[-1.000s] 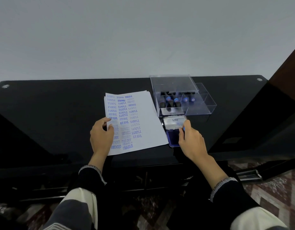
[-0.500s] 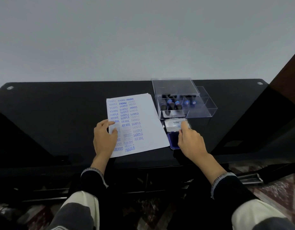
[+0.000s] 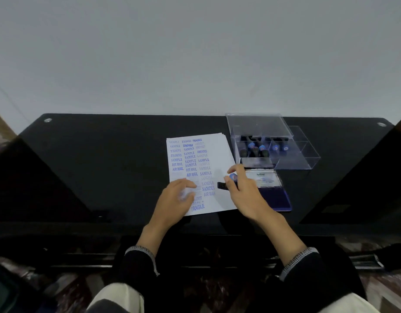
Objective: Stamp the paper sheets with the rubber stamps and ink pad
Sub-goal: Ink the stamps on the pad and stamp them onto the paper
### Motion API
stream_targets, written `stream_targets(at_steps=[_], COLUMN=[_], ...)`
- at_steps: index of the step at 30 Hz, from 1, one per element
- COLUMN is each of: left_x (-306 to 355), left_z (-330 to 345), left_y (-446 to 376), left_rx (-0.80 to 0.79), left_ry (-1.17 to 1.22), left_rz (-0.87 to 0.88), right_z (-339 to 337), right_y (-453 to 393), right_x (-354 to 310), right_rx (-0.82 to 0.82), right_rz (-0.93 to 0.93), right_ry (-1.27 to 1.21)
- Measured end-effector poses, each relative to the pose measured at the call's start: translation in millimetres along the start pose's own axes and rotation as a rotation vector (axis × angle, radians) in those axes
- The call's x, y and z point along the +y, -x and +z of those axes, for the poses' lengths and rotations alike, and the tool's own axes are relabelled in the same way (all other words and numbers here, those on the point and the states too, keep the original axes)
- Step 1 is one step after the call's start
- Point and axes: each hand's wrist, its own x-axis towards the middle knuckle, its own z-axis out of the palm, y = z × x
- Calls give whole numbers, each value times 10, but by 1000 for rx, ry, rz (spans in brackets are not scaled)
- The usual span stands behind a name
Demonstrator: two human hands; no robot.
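A stack of white paper sheets (image 3: 220, 159) lies on the black table, its top sheet covered in blue stamped words. My left hand (image 3: 175, 203) rests flat on the sheet's lower left part. My right hand (image 3: 244, 195) grips a black rubber stamp (image 3: 226, 182) with a blue-labelled end, held over the sheet's right side. The open ink pad (image 3: 275, 195) sits just right of the paper, its lid raised behind. A clear plastic box (image 3: 294, 159) behind it holds several more stamps (image 3: 257, 149).
The glossy black table (image 3: 104, 168) runs to a grey wall behind. Its front edge lies just under my wrists. Dark furniture flanks the right side, and patterned flooring shows below.
My right hand has left the ink pad and moved left over the paper with the stamp. My left hand has shifted slightly on the sheet.
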Motion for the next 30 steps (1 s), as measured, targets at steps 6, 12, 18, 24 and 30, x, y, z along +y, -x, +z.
stream_targets(at_steps=[6,12,18,24,30], left_x=[-15,-32,-38,-30,-22], left_z=[19,7,8,2,7], left_y=[25,-7,-16,-11,-4], left_rx=[-65,-87,-85,-83,-75], left_ry=[-215,-260,-254,-261,-272], left_rz=[88,126,143,155,159], right_z=[190,277,308,330,342], right_y=[-92,-127,-106,-115,-105], right_x=[82,49,32,44,32], right_rx=[-68,-113,-107,-99,-97], right_rz=[-33,-105,-114,-109,-105], right_ry=[-6,94,161,211,232])
